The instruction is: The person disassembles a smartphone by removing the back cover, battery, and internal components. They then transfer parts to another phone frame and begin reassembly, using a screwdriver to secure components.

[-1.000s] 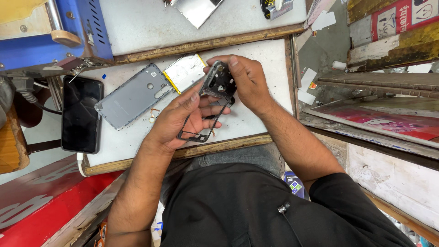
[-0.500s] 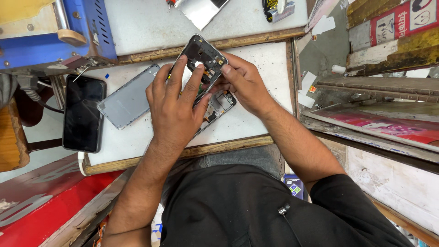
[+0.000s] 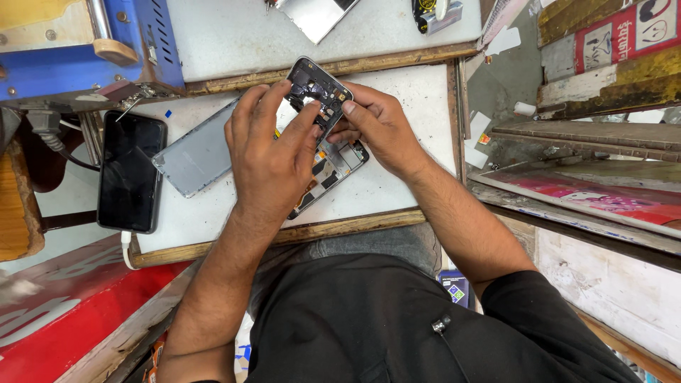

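Note:
An opened smartphone (image 3: 323, 96) with its dark inner boards exposed lies diagonally on the white work board (image 3: 404, 184). My left hand (image 3: 269, 152) covers its middle, fingertips pressing on the upper part. My right hand (image 3: 376, 128) grips the phone's upper right edge with thumb and fingers. The phone's lower end (image 3: 333, 167) shows below my left hand. A grey back cover (image 3: 195, 159) lies flat just left of my left hand.
A black phone (image 3: 130, 170) with a white cable lies at the board's left edge. A blue machine (image 3: 85, 50) stands at the back left. A silver plate (image 3: 316, 14) and a small tool (image 3: 436, 14) lie on the far table. Cluttered shelves (image 3: 589, 142) are on the right.
The opened phone went from held up in both hands to lying on the board. My left hand turned palm-down over it, and my right hand shifted to its upper edge.

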A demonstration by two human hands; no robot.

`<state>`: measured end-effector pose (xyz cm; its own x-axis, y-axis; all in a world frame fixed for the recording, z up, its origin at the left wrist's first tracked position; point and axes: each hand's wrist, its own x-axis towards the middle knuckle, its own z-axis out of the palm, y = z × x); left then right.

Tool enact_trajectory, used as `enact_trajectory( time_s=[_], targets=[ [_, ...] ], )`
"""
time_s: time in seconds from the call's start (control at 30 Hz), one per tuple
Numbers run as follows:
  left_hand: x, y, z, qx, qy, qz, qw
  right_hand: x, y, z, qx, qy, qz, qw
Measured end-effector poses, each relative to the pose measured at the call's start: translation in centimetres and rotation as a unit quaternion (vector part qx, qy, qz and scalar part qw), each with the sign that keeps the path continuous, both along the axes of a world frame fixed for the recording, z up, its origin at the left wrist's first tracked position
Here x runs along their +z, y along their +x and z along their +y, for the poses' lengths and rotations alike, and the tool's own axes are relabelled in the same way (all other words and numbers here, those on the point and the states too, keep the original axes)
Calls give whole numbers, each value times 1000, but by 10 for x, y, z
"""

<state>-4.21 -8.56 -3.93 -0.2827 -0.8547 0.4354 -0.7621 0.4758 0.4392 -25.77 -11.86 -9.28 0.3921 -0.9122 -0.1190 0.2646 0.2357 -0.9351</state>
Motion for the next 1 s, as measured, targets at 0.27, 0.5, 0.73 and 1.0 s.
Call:
enact_trajectory(
  time_s=[0.27,0.5,0.73,1.0],
  targets=[
    [-9,-7,-7,-5,4,-19,1000,3,1,-1,8,-21,22,999],
    [-8,-7,-11,-5,28,30,999,4,3,-1,14,-45,51,998],
    [1,-12,-13,-4,53,41,998,5,5,1,19,-73,76,994],
    [2,-18,-13,-7,75,50,996,6,5,3,18,-99,87,991]
  ],
)
